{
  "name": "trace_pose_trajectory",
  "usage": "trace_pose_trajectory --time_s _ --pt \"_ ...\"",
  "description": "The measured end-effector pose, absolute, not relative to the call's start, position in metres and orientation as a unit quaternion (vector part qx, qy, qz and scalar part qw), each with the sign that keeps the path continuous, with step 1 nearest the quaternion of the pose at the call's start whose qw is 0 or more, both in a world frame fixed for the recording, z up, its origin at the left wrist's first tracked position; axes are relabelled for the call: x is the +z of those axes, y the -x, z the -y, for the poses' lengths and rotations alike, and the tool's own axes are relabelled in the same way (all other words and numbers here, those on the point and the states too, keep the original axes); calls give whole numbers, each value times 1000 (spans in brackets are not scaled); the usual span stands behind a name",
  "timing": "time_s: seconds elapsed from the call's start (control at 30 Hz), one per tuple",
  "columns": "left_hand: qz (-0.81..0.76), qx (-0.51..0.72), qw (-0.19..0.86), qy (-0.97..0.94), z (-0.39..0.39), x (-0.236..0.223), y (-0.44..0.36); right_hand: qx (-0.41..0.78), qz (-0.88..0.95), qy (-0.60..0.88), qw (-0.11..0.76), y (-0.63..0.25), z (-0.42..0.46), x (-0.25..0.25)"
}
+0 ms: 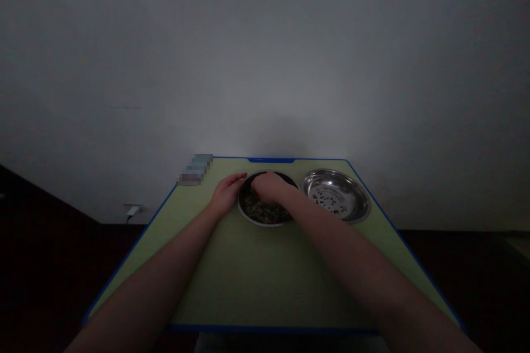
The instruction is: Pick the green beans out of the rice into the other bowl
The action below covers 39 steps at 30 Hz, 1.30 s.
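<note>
R hand (268, 187) down in the grain bowl (265, 215), fingers bunched, grip unclear; L hand (227, 194) cupped, fingers together on its rim; 2nd bowl (356, 209) nearby.

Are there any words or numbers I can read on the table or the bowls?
None can be read.
The blurred patch at the table's far left corner: blotted out, nothing legible.
The bowl of small bits, under the left hand and right hand: no marks.
The shiny bowl: no marks.
</note>
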<state>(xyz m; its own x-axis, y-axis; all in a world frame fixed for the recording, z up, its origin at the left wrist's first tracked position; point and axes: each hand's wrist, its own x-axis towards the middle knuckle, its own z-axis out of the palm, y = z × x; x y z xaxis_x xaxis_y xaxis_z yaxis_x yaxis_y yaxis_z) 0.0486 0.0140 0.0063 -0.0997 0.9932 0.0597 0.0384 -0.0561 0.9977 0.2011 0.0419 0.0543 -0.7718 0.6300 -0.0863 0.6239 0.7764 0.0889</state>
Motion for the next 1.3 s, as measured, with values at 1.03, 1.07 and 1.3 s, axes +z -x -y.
trace_pose_trajectory --time_s 1.03,1.07,1.3 --pt "-530 520 452 -494 -14 7 -50 -3 -946 -319 -52 -263 -15 86" --pt "-529 519 451 -496 -14 7 -50 -6 -946 -320 -58 -267 -14 85" --pt "-530 518 442 -506 -15 6 -48 -51 -936 -328 -114 -284 -11 78"
